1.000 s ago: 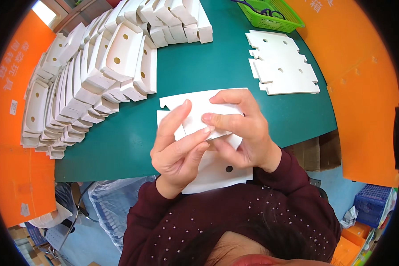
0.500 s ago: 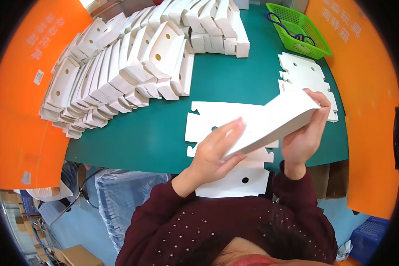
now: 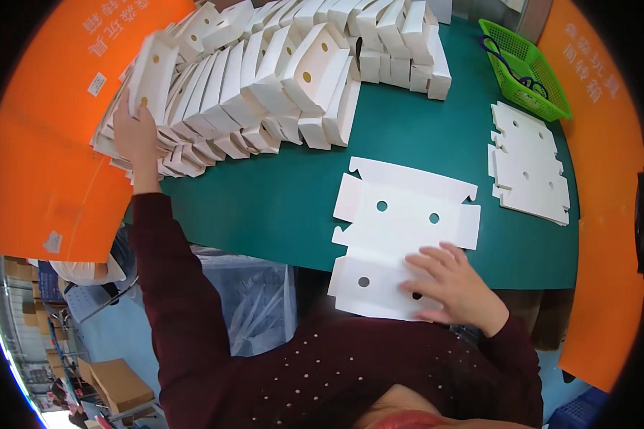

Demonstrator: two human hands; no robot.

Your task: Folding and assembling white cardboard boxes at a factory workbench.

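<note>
My left hand (image 3: 137,131) reaches far left and grips a folded white cardboard box (image 3: 152,74) at the left end of a long row of folded boxes (image 3: 279,79). My right hand (image 3: 456,283) lies flat, fingers spread, on the near flat white die-cut blank (image 3: 368,282) at the front edge of the green table (image 3: 265,200). A second flat blank (image 3: 408,204) with round holes lies just beyond it, partly overlapping.
A stack of flat white blanks (image 3: 528,166) sits at the right of the table. A green plastic basket (image 3: 526,68) stands at the far right corner. Orange panels (image 3: 43,157) flank the table on both sides. A clear plastic bag (image 3: 254,300) hangs below the table's front.
The folded box that both hands held over the blanks has gone to the left end of the row in my left hand. My right hand has dropped onto the near flat blank.
</note>
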